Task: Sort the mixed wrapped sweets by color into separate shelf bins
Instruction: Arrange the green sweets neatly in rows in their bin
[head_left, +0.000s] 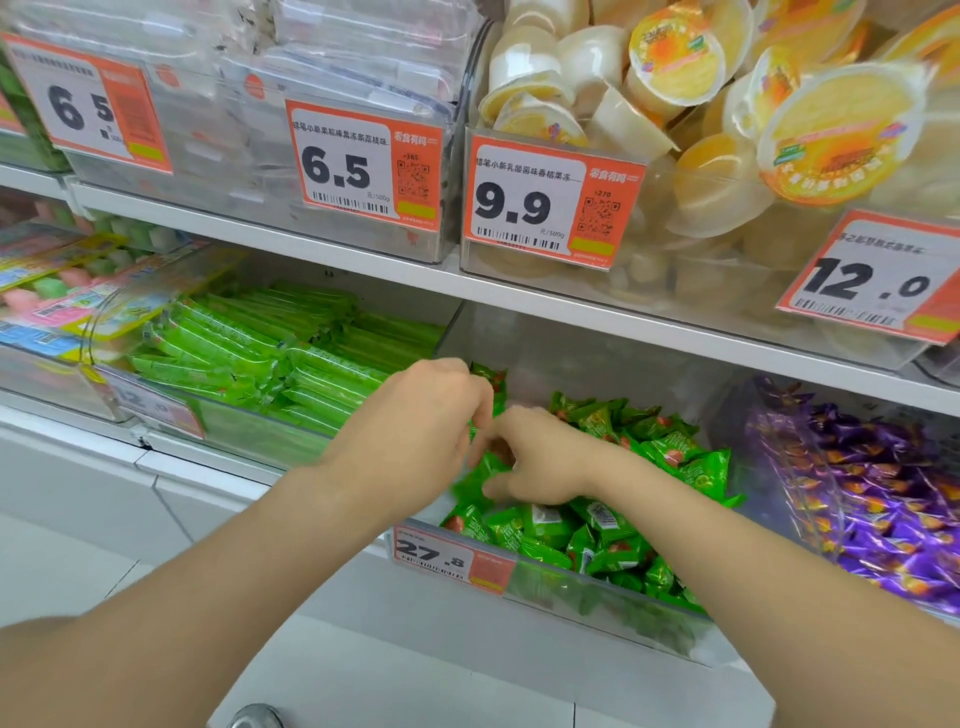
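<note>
**A:** What's closest?

**B:** Two bare forearms come up from the lower edge. The left hand (415, 421) and the right hand (545, 462) almost touch over a clear bin (597, 603) on the lower shelf.

**A:** And the fingers?

**B:** The left hand's fingers are curled, and a green wrapper shows just past the knuckles. Blur hides whether they are grasping it. The right hand's fingers curl down into the heap with the thumb against the wrappers — I cannot tell if they have clenched on one.

**A:** Where are the sweets?

**B:** The green sweets (613, 535) fill that bin. They are piled under the hands and to the right of them, behind a price tag (441, 558) reading 27.8 on the front wall.

**A:** What's in the neighbouring bins?

**B:** The bin just to the right holds purple sweets (883, 493). The one to the left holds stacked long green packs (270, 358).

**A:** And farther back?

**B:** The upper shelf (363, 262) carries jelly cups (701, 104) with yellow-orange lids in a clear bin tagged 9.9. Left of them are clear-wrapped packs (337, 57) — tagged 6.5.
</note>
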